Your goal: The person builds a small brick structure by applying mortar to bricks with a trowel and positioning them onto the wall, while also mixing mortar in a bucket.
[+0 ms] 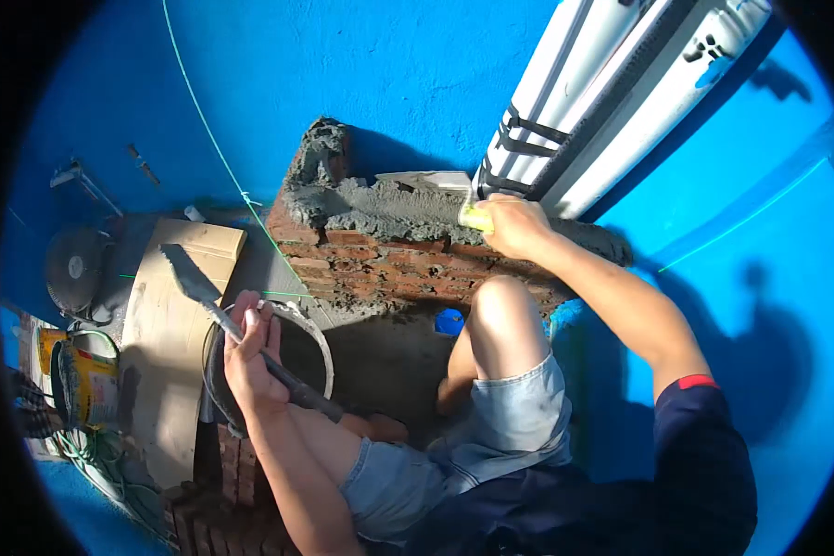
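My right hand grips the yellow handle of a trowel over the top of a low brick wall. A thick layer of wet grey mortar covers the bricks there. A pale flat strip lies along the mortar's far edge; I cannot tell whether it is the trowel's blade. My left hand holds a long, dark, mortar-smeared tool with a narrow flat blade, its blade pointing up and left. The tool slants across a round bucket by my left leg.
White pipes strapped in black lean on the blue wall at the right. A thin green string runs down to the brickwork. Cardboard, yellow containers and stacked bricks stand at the left.
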`<state>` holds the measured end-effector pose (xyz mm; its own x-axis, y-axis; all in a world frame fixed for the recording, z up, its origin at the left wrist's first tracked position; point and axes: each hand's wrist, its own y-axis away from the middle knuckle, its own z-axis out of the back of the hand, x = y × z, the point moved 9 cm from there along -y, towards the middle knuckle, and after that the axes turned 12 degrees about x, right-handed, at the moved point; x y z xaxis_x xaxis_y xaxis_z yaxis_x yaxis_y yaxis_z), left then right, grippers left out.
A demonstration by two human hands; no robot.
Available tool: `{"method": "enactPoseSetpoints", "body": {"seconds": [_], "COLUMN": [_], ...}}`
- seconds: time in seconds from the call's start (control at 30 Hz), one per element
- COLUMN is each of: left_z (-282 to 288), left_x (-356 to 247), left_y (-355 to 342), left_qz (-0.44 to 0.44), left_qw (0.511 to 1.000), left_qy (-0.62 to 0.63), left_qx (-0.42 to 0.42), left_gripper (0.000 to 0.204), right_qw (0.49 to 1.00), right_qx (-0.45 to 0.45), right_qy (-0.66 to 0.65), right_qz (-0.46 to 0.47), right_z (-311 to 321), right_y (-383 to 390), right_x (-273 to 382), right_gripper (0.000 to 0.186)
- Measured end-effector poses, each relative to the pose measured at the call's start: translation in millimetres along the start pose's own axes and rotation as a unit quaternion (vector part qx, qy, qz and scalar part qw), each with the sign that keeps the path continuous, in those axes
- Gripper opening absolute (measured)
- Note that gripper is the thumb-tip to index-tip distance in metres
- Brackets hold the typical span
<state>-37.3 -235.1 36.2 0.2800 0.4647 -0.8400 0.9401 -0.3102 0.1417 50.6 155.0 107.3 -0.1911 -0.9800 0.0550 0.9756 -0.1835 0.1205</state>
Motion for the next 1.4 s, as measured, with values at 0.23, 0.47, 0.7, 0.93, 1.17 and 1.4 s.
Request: {"method": "enactPoseSetpoints", "body": {"seconds": [0.23, 0.47, 0.7, 0.93, 1.17, 1.4], "left_z": [-2.6, -1.8, -1.0, 2.4, 23.6, 43.6], "left_x": [2.5, 2.5, 0.9, -6.4, -8.9, -20.5], "left_y": [-3.1, -0.6, -0.7, 7.8, 10.3, 25.5], "left_qz": [-0.001, 0.001, -0.007, -0.007, -0.034, -0.054], "left_qw": [1.000, 1.000, 1.000, 0.999, 0.999, 0.996], "left_qy": [0.011, 0.015, -0.002, -0.014, 0.004, -0.022], "left_qx": [0.003, -0.012, -0.008, -0.032, -0.014, -0.066], "left_gripper": [0.043, 0.035, 0.033, 0.035, 0.035, 0.039], "right_qw": [0.998, 0.991, 0.981, 0.953, 0.892, 0.829], "right_qx": [-0.047, -0.112, -0.187, -0.173, 0.139, 0.126], "right_qy": [0.040, 0.044, 0.015, -0.231, -0.425, -0.545], "right_qz": [0.030, 0.053, 0.056, 0.090, 0.074, 0.000], "right_z": [-9.3, -6.3, 22.5, -12.4, -145.8, -199.0], "right_y": [-17.0, 8.1, 28.2, 40.4, -9.1, 2.1], "right_x": [54.4, 52.8, 50.7, 50.2, 106.0, 70.8], "right_gripper": [0.035, 0.037, 0.046, 0.045, 0.039, 0.029]}}
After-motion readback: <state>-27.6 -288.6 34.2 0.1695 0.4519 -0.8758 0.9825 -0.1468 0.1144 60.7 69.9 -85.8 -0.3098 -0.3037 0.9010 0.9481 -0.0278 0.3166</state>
